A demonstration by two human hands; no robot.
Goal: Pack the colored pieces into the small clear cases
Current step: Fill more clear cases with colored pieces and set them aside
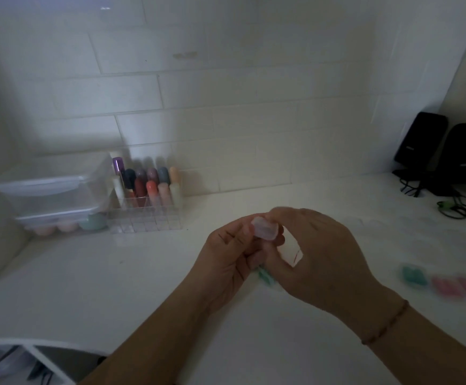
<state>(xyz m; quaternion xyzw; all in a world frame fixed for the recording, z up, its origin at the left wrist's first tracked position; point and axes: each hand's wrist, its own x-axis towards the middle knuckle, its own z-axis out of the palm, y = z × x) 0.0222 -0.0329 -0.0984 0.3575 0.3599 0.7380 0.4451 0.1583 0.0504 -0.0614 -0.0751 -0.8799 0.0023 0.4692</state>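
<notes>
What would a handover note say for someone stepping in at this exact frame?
Left hand and right hand: both hold one small clear case above the counter; whether it is closed is too blurred to tell.
A teal piece shows just below the hands.
Right side of the counter: one teal case and pink cases, blurred; looks packed.
Left: finish this case.

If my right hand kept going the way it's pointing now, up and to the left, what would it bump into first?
Your right hand already meets the clear case that both hands hold. Beyond it, likely your left hand's fingers, then perhaps the organizer, though depth is unclear.
</notes>
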